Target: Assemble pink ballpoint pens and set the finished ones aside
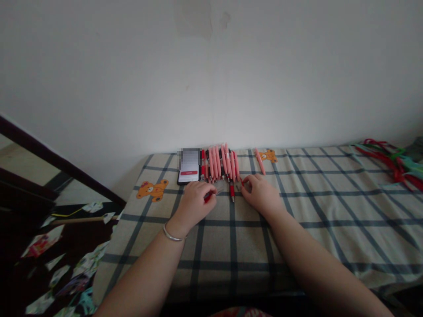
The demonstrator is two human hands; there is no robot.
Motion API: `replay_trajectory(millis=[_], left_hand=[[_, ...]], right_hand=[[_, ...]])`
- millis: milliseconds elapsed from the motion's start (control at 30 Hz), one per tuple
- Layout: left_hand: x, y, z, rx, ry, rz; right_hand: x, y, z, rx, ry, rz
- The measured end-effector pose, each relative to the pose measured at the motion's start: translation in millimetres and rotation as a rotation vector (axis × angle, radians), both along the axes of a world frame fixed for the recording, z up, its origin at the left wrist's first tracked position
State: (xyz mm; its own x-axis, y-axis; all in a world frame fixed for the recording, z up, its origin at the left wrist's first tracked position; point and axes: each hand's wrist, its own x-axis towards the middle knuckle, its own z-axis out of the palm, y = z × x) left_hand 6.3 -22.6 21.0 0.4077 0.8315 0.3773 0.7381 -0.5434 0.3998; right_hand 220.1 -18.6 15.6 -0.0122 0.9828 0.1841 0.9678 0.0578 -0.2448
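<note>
My left hand (194, 203) rests on the checked cloth with its fingers curled round a red pen part (208, 197). My right hand (261, 193) lies beside it, fingers pinched on a small red piece (245, 180). Between the hands a red pen (231, 191) lies on the cloth. Just beyond them a row of several pink and red pens (220, 163) is lined up. One pink pen (259, 161) lies apart to the right. A phone (189, 166) with a lit screen sits left of the row.
The checked cloth with bear prints (317, 211) covers a bed against a white wall. Red and green cords (393, 163) are heaped at the far right. Scraps of paper (59, 268) litter the dark floor on the left.
</note>
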Motion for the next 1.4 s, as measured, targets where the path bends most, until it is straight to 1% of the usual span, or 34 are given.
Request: replay_trajectory(millis=[267,433,700,800,900,1033,1267,1400], left_hand=[[1.0,-0.6,1.8,0.006,0.013,0.023],[2.5,-1.3,1.3,-0.001,0.012,-0.005],[2.6,0.1,1.0,-0.001,0.016,-0.006],[2.6,0.1,0.7,-0.003,0.021,-0.014],[2.7,-0.2,0.0,-0.004,0.016,-0.017],[2.9,-0.4,-1.0,-0.017,0.012,-0.023],[2.6,-2.5,-0.3,-0.044,-0.025,-0.065],[3.0,-4.0,-0.5,-0.048,-0.059,-0.059]], right_hand=[[-5.1,-1.6,4.3,-0.039,-0.094,-0.054],[-5.9,0.4,4.8,-0.087,-0.094,-0.079],[-5.9,5.1,1.9,-0.123,-0.109,-0.116],[-2.6,8.1,0.1,-0.159,-0.105,-0.1],[2.9,11.0,-0.6,-0.172,-0.042,-0.083],[9.0,12.3,-1.3,-0.128,0.091,-0.062],[10.6,15.1,-1.8,-0.106,0.409,0.071],[12.0,17.5,-3.4,-0.122,0.606,0.039]])
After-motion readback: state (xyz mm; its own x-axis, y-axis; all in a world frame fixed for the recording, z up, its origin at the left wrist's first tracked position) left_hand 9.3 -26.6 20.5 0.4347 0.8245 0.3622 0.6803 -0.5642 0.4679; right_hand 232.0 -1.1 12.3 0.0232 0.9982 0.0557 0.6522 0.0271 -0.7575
